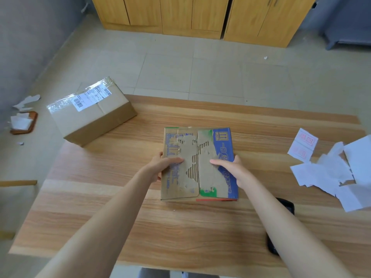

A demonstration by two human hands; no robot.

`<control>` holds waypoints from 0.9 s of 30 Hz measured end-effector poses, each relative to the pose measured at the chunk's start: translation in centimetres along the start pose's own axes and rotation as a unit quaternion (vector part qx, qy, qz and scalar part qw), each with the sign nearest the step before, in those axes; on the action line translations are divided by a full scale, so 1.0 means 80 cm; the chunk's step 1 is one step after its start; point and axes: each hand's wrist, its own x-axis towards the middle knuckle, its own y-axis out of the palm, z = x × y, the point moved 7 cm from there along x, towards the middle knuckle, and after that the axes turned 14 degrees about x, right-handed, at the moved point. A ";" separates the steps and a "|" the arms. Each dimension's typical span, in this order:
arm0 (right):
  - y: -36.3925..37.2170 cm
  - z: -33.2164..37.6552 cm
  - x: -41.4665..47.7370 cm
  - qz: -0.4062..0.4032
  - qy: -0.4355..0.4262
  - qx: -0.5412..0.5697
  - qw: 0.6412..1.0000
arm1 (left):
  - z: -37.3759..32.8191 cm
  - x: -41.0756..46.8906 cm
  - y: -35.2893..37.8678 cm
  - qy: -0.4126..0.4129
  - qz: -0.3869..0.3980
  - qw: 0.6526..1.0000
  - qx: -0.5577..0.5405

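A small cardboard box (200, 153) with blue, green and torn brown top flaps sits in the middle of the wooden table (180, 227). My left hand (162, 167) grips its left side, thumb lying across the left flap and fingers wrapped round the left wall. My right hand (232, 169) grips the right side the same way, thumb on the right flap. The two flaps lie closed, meeting along the centre seam.
A larger taped brown box (94, 115) with shipping labels stands at the table's far left corner. Torn white papers (329, 171) lie at the right edge. A black device (281, 223) lies under my right forearm. Wooden cabinets (200, 15) stand beyond; paper scraps litter the floor at left.
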 end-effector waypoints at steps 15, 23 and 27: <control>-0.015 0.026 -0.065 -0.011 -0.251 -0.029 0.967 | -0.028 -0.088 -0.032 0.329 -0.169 0.925 0.083; -0.007 0.027 -0.071 0.107 -0.203 -0.066 0.971 | -0.018 -0.098 -0.026 0.270 -0.037 0.956 0.110; -0.005 0.035 -0.102 0.215 -0.096 0.033 0.971 | -0.022 -0.113 -0.026 0.232 0.117 0.965 0.037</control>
